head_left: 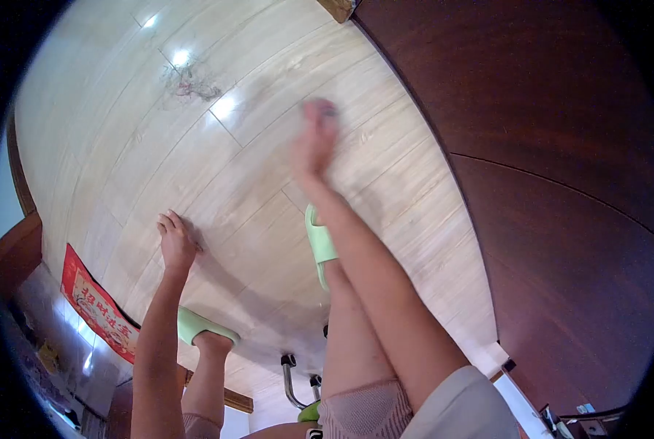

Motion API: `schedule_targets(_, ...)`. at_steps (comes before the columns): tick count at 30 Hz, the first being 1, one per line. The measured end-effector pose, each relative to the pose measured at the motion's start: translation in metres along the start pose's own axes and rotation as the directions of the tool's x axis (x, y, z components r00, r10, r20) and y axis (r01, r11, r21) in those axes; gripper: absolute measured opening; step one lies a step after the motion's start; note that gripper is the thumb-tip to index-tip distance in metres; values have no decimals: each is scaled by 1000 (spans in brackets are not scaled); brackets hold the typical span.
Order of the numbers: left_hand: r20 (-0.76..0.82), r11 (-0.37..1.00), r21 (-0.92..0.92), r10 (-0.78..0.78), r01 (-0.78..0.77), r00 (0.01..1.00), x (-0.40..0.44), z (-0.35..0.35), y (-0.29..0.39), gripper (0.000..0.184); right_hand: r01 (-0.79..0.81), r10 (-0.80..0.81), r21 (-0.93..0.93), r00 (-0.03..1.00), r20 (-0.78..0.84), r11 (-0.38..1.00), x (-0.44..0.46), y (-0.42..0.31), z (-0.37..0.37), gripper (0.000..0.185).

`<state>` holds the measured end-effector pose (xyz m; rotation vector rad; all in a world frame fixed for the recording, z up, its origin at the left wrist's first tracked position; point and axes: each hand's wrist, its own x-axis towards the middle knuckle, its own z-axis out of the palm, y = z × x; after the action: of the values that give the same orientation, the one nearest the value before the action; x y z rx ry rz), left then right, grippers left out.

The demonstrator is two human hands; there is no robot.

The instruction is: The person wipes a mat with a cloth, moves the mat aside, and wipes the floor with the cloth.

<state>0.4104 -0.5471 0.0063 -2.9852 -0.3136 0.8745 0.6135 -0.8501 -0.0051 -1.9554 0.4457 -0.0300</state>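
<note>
My right hand is stretched forward over the floor and smeared by motion. Its fingers look closed around a small dark, reddish thing, too blurred to name. A loose tangle of hair and dust lies on the pale wood-look floor, ahead and to the left of that hand. Lower on the left, my left hand hangs low over the floor with its fingers loosely apart. Nothing shows in it.
Dark red-brown wooden panels line the right side. A red mat with gold characters lies at lower left. Light green slippers are on my feet. Chrome stool legs stand between my legs.
</note>
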Motion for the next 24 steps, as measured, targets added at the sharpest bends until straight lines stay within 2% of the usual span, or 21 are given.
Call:
schedule_targets(1, 17, 1000, -13, 3, -3, 1000, -2, -10, 3, 106, 160, -130, -452, 987, 98, 878, -10, -13, 33, 56)
schedule_targets(2, 39, 1000, -23, 7, -6, 999, -4, -15, 5, 107, 213, -157, -413, 974, 166, 885, -11, -32, 54, 57)
schedule_targets(3, -25, 1000, -1, 21, -21, 999, -4, -6, 1, 108, 361, -343, -341, 932, 114, 868, -13, -20, 88, 54)
schedule_targets(4, -88, 999, 25, 38, -36, 995, -2, 14, -8, 109, 334, -272, -187, 916, 293, 924, -11, -39, 87, 54)
schedule_targets(5, -150, 997, 53, 60, -52, 987, 1, 23, -13, 110, 320, -289, -61, 912, 289, 946, -13, -42, 86, 55)
schedule_targets(6, -41, 998, -69, -7, 5, 999, 1, -4, -4, 109, 303, -308, 63, 908, 284, 951, -15, -48, 80, 56)
schedule_targets(8, 190, 944, -296, -88, 143, 978, 5, -51, 17, 109, 495, -471, -284, 869, 150, 821, -14, -47, 27, 56)
schedule_targets(9, 71, 945, -311, -78, 96, 994, 14, -48, 18, 108, 220, -236, 124, 963, 133, 968, -9, -36, -4, 54)
schedule_targets(10, -46, 945, -323, -70, 51, 997, 20, -42, 13, 108, -111, -2, 502, 975, 220, 858, -5, -16, -36, 52)
schedule_targets(11, -159, 943, -332, -70, 14, 985, 27, -40, 11, 107, 36, -67, 448, 996, 52, 893, -2, 4, -76, 52)
schedule_targets(13, -257, 951, -306, -122, 39, 959, 44, -67, 37, 111, 255, -189, 211, 939, -289, 944, 4, 41, -155, 51)
schedule_targets(14, -302, 955, -292, -147, 55, 942, 55, -85, 52, 113, 86, -96, -45, 932, -351, 995, 3, 37, -197, 50)
schedule_targets(15, -214, 937, -335, -183, 104, 959, 68, -100, 63, 117, -19, -130, -295, 870, -476, 955, 7, 48, -228, 48)
schedule_targets(16, -124, 915, -373, -213, 153, 969, 81, -117, 75, 122, -158, -198, -506, 791, -578, 848, 9, 62, -250, 46)
schedule_targets(17, -33, 891, -405, -237, 204, 971, 90, -129, 88, 126, -290, -135, -490, 737, -662, 822, 12, 71, -261, 46)
schedule_targets(19, 43, 880, -350, -329, 322, 943, 102, -143, 111, 133, -530, -30, -421, 596, -803, 736, 30, 82, -269, 47)
schedule_targets(20, 78, 868, -317, -377, 382, 923, 105, -148, 116, 137, -401, -180, -545, 661, -729, 737, 44, 74, -256, 46)
schedule_targets(21, 59, 875, -323, -362, 361, 930, 104, -145, 115, 139, -261, -325, -652, 701, -635, 712, 56, 55, -230, 45)
schedule_targets(22, 32, 882, -326, -350, 341, 936, 103, -135, 109, 141, -83, -281, -501, 744, -606, 861, 64, 19, -192, 44)
schedule_targets(23, 4, 888, -329, -339, 321, 941, 104, -134, 106, 144, -70, -329, -600, 782, -529, 797, 77, 17, -155, 49)
schedule_targets(24, 24, 881, -332, -350, 338, 936, 103, -141, 108, 144, 153, -489, -647, 787, -378, 747, 86, -7, -123, 53)
